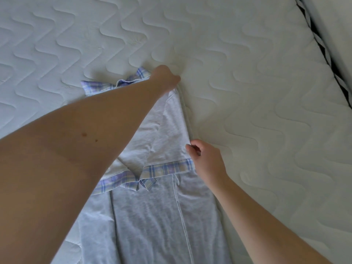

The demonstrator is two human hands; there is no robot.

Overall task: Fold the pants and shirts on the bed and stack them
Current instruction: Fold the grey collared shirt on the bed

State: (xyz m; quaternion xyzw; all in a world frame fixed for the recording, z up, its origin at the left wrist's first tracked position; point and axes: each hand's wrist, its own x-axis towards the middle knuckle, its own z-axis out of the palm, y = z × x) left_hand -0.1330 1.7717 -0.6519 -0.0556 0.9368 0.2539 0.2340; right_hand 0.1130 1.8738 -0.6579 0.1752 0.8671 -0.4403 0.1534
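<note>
A white quilted mattress [247, 92] is carrying a grey cotton shirt with plaid-trimmed collar and cuffs [152, 216], lying flat mid-fold. The left hand [165, 77] is gripping its top corner, the right hand [205, 159] pinching the folded edge. Next likely: folding the other side inward, keeping the edges aligned.

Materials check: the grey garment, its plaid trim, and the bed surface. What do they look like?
Grey garment: looks like soft heathered knit, likely cotton jersey; matte, with soft creases.
Plaid trim: seems a thinner woven fabric; crisp printed or woven check, flat folded edge.
Bed surface: white quilted textile, padded; stitched wavy channels, faint sheen.
</note>
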